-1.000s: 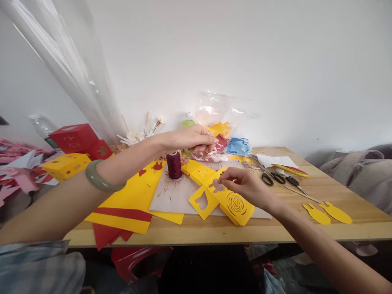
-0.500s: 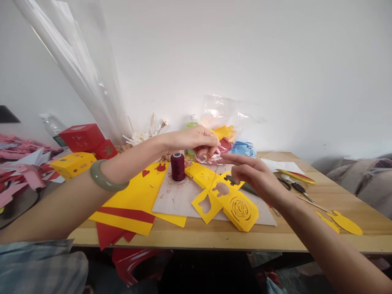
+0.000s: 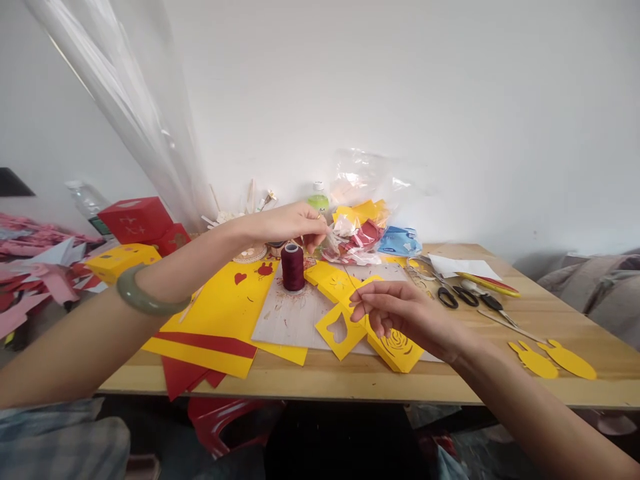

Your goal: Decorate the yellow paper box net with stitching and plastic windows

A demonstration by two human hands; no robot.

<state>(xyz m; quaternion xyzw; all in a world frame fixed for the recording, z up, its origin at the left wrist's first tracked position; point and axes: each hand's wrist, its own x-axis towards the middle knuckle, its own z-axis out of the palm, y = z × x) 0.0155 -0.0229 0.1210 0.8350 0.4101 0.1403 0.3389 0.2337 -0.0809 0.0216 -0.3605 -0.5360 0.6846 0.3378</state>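
My left hand (image 3: 307,227), with fingers pinched, is raised above the table near the top of a dark maroon thread spool (image 3: 293,268). Lower and to the right, my right hand (image 3: 395,308) pinches a thin dark thread (image 3: 351,283) between thumb and fingers. That thread slants up towards my left hand, though its upper end is hard to see. Beneath my right hand lies an unfolded yellow paper box (image 3: 341,333) with heart and swirl cut-outs, partly hidden by the hand. The spool stands upright on a pale board (image 3: 280,327) strewn with scraps.
Yellow sheets (image 3: 220,313) lie on the left, with red paper boxes (image 3: 135,220) behind. Scissors (image 3: 457,293), a craft knife (image 3: 493,303) and yellow rabbit-shaped cutouts (image 3: 565,360) are on the right. A clear plastic bag (image 3: 357,233) and a bottle (image 3: 318,198) stand by the wall.
My hands have drawn apart: the left has moved left, and the right has moved down and slightly left, its fingers now curled into a pinch. The scissors have come into view.
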